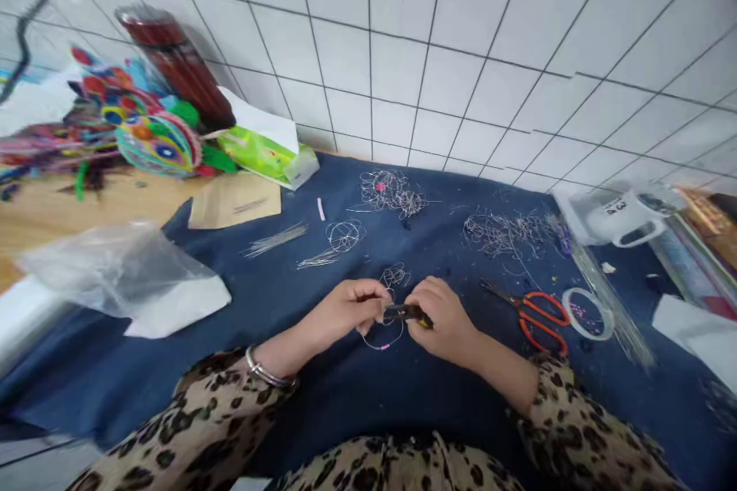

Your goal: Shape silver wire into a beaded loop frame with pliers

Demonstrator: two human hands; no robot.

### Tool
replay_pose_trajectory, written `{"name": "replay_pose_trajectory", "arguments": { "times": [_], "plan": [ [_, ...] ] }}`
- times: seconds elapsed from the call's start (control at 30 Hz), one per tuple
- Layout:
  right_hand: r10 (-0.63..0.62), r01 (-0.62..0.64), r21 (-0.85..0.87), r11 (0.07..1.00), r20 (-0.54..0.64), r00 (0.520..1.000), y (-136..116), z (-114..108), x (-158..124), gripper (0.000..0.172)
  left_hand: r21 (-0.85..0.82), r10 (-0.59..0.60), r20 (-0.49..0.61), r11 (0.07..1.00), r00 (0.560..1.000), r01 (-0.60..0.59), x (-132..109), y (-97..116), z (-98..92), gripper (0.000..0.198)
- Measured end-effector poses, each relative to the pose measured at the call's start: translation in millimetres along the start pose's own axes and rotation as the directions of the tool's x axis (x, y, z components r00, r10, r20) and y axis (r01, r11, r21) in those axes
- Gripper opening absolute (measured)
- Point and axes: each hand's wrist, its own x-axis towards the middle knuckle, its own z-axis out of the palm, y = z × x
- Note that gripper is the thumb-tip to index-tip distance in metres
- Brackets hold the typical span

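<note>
My left hand (348,310) is pinched on a thin silver wire (381,342) that loops below it and carries small pink beads. My right hand (443,320) is closed round small dark pliers (406,313) whose tip meets the wire between the two hands. Both hands rest over a dark blue cloth (299,299). A small coil of wire (394,275) lies just beyond the hands.
Orange-handled scissors (533,316) and a tape roll (587,313) lie to the right. Wire tangles (393,192) (504,232) sit farther back. A white mug (625,216) stands at the right, a clear plastic bag (115,265) at the left, colourful ornaments (138,123) by the tiled wall.
</note>
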Motion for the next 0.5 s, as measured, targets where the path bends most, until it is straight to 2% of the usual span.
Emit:
{"name": "replay_pose_trajectory", "arguments": {
  "times": [0.17,0.5],
  "plan": [
    [0.099,-0.096,0.082,0.992,-0.04,0.994,-1.5,5.2,-0.2,0.007,0.005,0.008,0.004,1.0,1.0,-0.008,-0.4,-7.2,-2.0,0.009],
    [0.293,-0.306,0.199,0.931,0.09,0.952,-11.5,3.3,0.6,0.006,-0.046,0.008,0.015,0.999,1.0,-0.007,-1.0,-8.4,-1.7,0.006]
  ]
}}
